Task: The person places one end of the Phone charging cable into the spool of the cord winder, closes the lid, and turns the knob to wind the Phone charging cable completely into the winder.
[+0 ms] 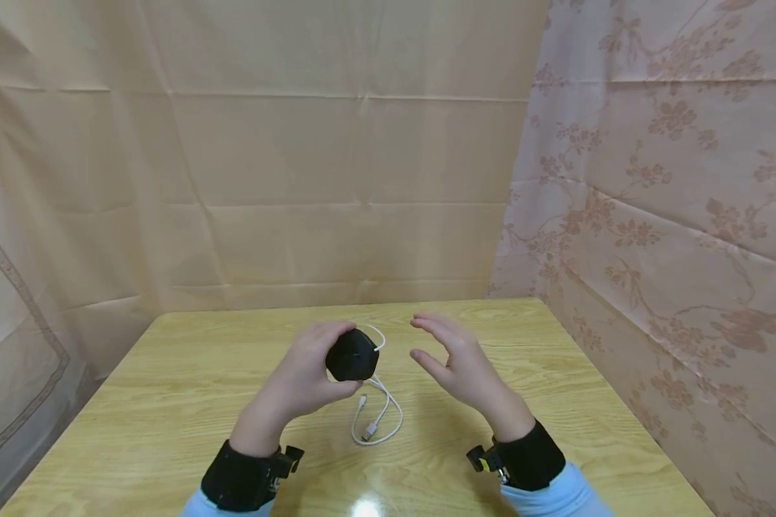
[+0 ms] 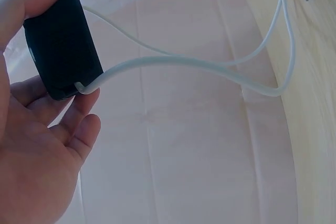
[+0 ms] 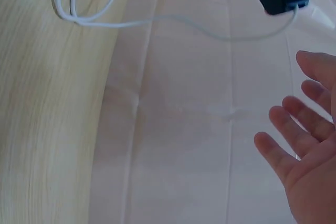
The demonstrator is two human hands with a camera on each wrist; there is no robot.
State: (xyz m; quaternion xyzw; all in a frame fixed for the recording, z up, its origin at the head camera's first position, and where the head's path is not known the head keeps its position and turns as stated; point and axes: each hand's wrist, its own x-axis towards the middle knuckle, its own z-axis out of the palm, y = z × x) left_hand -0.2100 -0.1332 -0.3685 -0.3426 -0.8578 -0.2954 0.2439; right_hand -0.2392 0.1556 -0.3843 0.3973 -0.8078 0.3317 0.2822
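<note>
My left hand point(image 1: 304, 373) grips a black many-sided case point(image 1: 351, 357) above the table, thumb on the near side and fingers on the far side. A white USB cable point(image 2: 173, 61) comes out at the case's edge, and a second strand shows behind it in the left wrist view. The cable hangs down to the table, where it lies in a loop with its USB plug point(image 1: 369, 431) and a smaller connector point(image 1: 363, 401). To the right of the case, my right hand point(image 1: 462, 366) hovers with fingers apart, holding nothing.
A light wood-grain table point(image 1: 168, 402) lies under both hands. Beige cloth point(image 1: 297, 179) hangs behind its far edge, and a flower-patterned curtain point(image 1: 659, 215) runs along the right side. Black bands with small cameras sit on both wrists.
</note>
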